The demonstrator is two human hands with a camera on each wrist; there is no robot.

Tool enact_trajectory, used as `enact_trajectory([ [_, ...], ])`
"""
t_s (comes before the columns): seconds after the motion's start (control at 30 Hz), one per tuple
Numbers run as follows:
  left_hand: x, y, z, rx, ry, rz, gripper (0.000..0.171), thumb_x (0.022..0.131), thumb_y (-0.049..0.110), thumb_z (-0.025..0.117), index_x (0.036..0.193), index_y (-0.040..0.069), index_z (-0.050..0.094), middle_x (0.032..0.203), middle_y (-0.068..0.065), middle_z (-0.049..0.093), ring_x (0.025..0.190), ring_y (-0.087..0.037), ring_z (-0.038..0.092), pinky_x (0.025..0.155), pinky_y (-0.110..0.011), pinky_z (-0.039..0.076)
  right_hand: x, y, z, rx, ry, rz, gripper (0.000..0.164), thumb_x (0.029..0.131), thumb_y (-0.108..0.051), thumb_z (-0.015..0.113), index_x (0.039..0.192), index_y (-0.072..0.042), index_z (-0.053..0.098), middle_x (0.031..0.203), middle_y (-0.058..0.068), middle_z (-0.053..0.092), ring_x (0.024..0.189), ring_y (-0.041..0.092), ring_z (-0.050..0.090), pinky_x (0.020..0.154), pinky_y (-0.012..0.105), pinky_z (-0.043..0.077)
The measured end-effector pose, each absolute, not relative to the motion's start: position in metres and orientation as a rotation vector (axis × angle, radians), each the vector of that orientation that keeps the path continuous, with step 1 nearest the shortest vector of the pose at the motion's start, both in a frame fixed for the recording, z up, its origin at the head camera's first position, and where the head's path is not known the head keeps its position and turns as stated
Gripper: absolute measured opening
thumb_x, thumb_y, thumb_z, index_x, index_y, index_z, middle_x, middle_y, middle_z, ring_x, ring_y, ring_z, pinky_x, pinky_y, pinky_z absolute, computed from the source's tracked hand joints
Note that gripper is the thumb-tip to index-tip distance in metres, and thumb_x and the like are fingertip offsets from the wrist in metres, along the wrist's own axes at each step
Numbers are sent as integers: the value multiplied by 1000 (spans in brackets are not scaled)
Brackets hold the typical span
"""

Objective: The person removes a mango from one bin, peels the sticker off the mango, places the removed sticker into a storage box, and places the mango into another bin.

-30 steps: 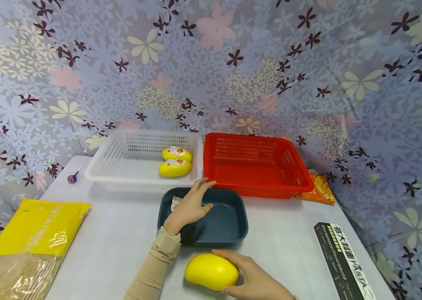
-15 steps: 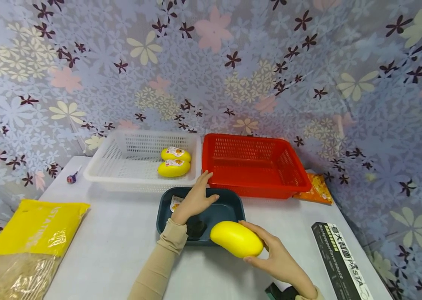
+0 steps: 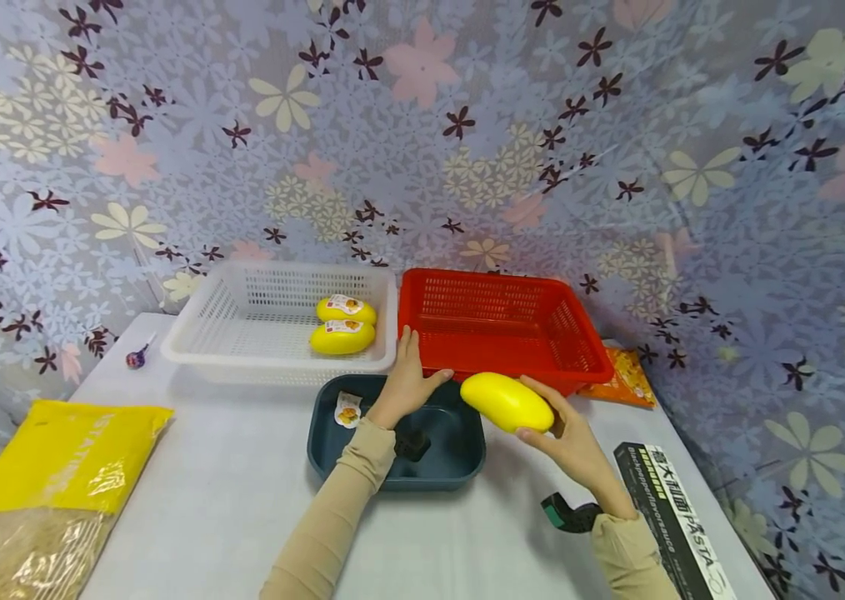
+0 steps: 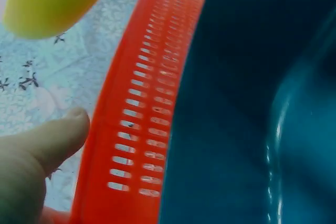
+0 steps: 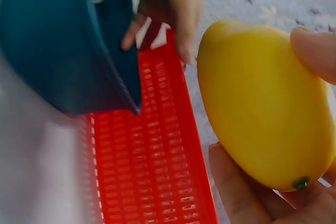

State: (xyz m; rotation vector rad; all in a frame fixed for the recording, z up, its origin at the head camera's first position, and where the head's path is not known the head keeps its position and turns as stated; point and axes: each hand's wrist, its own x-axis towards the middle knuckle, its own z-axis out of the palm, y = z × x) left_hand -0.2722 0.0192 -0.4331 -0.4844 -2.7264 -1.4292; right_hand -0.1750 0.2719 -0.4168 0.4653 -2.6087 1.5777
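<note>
**Yellow fruit aloft by the red basket**

White tabletop (image 3: 212,508), smooth, bright. Behind it, a floral backdrop (image 3: 362,167) fills the far side: pale blue ground, pink, cream and dark maroon blossoms.

At the back, white basket (image 3: 265,364) on the left, red basket (image 3: 482,346) just beside it on the right. Two labelled yellow fruits (image 3: 342,338) lie against the white one's right end. In front of both, a dark blue tray (image 3: 422,483); a white label (image 3: 348,410) shows inside. My left forearm crosses the tray and hides part of it.

Far left: lollipop (image 3: 136,358), and nearer, a yellow bag (image 3: 62,467) with a clear lower part. Right side: orange packet (image 3: 623,379), partly hidden by the red basket; long black pasta box (image 3: 673,517) set slantwise.

My left hand (image 3: 406,385) has fingers extended and thumb apart, at the red basket's near left corner; cannot tell if they touch. My right hand (image 3: 565,433) grips a plain yellow fruit (image 3: 507,402) between thumb and fingers, tilted, in the air, blocking sight of the red basket's near rim.
</note>
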Motion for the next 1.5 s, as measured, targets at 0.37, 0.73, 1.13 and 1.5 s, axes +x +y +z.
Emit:
enact_trajectory([
  [0.37,-278,20,-437,-377,-2729,-1320,91,92,42,62,152,-6,14,163,-20,4,132,-41,48,104,-48,45,-258,277,-396,352,-2634,1664,66,93,-22,64,151,-18,33,153,14,35,120,26,48,93,14,45],
  [0.73,-282,22,-440,-372,-2707,-1369,90,92,41,63,153,-3,14,163,-17,6,138,-40,40,110,-48,39,-315,256,-399,425,-2904,1482,67,89,-27,68,149,-17,37,149,15,41,121,36,50,104,52,43],
  [1.13,-283,13,-441,-442,-2709,-1337,86,93,39,61,152,-7,17,163,-20,6,139,-42,37,110,-49,40,-341,234,-406,621,-3090,1448,63,89,-17,63,146,-5,40,137,21,48,108,31,50,91,37,46],
  [1.5,-281,16,-445,-459,-2749,-1264,86,95,42,58,152,-6,15,163,-18,5,138,-42,39,109,-49,41,-353,226,-417,761,-3216,1348,53,92,-13,56,142,-2,44,143,23,44,110,31,47,92,37,44],
])
